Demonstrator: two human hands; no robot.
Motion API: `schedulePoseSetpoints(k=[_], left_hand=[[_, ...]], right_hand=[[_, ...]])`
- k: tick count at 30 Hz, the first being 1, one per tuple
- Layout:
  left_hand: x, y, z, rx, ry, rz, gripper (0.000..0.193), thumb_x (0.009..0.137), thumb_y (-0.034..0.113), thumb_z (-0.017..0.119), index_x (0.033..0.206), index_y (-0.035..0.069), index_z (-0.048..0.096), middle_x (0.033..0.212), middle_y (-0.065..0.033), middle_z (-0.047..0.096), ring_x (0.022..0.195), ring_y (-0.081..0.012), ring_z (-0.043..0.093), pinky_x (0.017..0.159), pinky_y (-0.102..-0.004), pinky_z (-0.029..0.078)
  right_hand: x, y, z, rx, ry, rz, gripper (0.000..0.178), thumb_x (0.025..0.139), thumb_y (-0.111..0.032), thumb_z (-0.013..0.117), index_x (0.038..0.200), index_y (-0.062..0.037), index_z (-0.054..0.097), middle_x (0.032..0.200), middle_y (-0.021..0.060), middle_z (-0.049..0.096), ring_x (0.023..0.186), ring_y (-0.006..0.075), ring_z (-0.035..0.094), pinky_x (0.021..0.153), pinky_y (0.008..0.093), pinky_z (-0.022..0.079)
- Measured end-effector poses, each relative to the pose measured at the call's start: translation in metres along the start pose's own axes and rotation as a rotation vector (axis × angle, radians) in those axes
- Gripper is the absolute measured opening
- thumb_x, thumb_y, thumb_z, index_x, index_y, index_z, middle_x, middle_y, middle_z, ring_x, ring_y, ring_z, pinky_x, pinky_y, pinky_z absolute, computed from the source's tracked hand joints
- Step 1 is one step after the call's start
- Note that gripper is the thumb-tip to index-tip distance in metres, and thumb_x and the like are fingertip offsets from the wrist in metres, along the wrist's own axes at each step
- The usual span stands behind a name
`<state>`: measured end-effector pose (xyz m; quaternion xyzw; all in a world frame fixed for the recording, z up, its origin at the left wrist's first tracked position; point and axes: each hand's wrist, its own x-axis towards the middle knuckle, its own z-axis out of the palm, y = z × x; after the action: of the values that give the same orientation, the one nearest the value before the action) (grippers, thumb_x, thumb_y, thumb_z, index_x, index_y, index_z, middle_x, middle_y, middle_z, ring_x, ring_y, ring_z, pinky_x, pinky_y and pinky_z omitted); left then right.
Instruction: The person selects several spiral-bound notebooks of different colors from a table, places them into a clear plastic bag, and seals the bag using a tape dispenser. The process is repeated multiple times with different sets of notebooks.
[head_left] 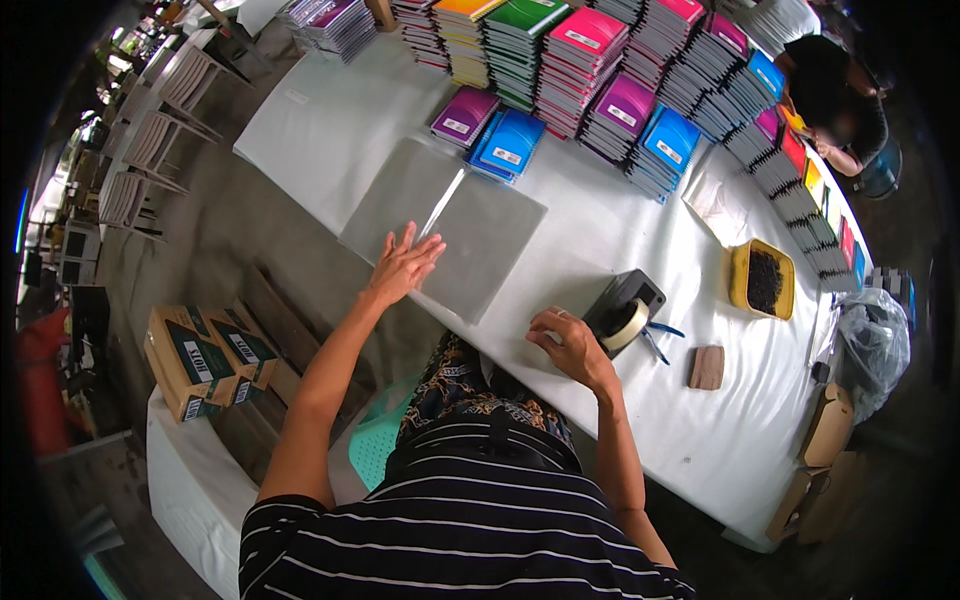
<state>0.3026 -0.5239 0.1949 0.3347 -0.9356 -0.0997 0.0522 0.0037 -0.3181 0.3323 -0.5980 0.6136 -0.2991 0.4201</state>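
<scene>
My left hand (405,266) lies with fingers spread on the left edge of a clear plastic cover (487,235), which rests on the white-covered table. The cover has two panels divided by a shiny strip. My right hand (566,346) is held above the table's near edge, its fingers curled and pinched together; what they hold, if anything, is too small to make out. Just right of it stands a black tape dispenser (640,290) with a roll of pale tape (627,326). Blue-handled scissors (657,342) lie against the dispenser.
Stacks of coloured spiral notebooks (583,60) line the table's far side. A yellow tub (740,280) of small black pieces and a brown block (707,368) are to the right. Cardboard boxes (190,365) sit at left. Another person (835,95) works at far right.
</scene>
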Motion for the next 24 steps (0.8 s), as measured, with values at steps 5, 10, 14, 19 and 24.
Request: schedulePoseSetpoints(k=[5,10,14,19,24], left_hand=[[0.004,-0.010,-0.004,0.006,-0.040,0.068,0.050,0.096,0.032,0.053,0.144,0.032,0.043,0.152,0.0059,0.038,0.143,-0.0373,0.023,0.110,-0.0638,0.022],[0.023,-0.017,-0.053,-0.129,0.048,0.083,0.055,0.094,0.026,0.057,0.146,0.030,0.041,0.155,-0.0029,0.031,0.145,-0.0412,0.017,0.111,-0.0642,0.021],[0.077,-0.058,-0.086,-0.291,0.188,0.153,0.058,0.090,0.010,0.060,0.145,0.025,0.044,0.155,-0.0053,0.031,0.144,-0.0424,0.018,0.112,-0.0604,0.022],[0.123,-0.097,-0.108,-0.596,0.125,0.145,0.050,0.091,0.003,0.057,0.139,0.015,0.051,0.152,-0.0085,0.037,0.143,-0.0386,0.024,0.116,-0.0446,0.025],[0.176,-0.062,-0.090,-1.294,-0.232,0.062,0.043,0.097,0.024,0.056,0.140,0.016,0.051,0.150,-0.0107,0.039,0.141,-0.0345,0.032,0.113,-0.0400,0.032]], right_hand=[[0.049,-0.010,-0.004,0.038,0.071,0.019,0.011,0.086,-0.005,0.066,0.095,0.0014,0.064,0.097,0.0114,0.067,0.090,0.0276,0.064,0.080,0.0360,0.050],[0.178,0.020,-0.062,-0.217,0.671,-0.145,0.030,0.078,0.011,0.059,0.105,-0.0017,0.063,0.108,0.0147,0.065,0.102,0.0345,0.063,0.087,0.0378,0.050],[0.259,0.074,-0.137,-0.906,1.070,-0.162,0.035,0.080,0.005,0.056,0.112,-0.0052,0.065,0.123,0.0115,0.063,0.110,0.0303,0.058,0.095,0.0412,0.045],[0.276,0.086,-0.148,-1.028,0.968,0.032,0.033,0.080,-0.001,0.059,0.111,-0.0082,0.068,0.123,0.0085,0.064,0.111,0.0264,0.058,0.095,0.0388,0.045],[0.257,0.052,-0.153,-0.891,1.209,-0.120,0.021,0.084,0.001,0.059,0.100,-0.0069,0.071,0.100,0.0092,0.070,0.089,0.0281,0.064,0.079,0.0389,0.051]])
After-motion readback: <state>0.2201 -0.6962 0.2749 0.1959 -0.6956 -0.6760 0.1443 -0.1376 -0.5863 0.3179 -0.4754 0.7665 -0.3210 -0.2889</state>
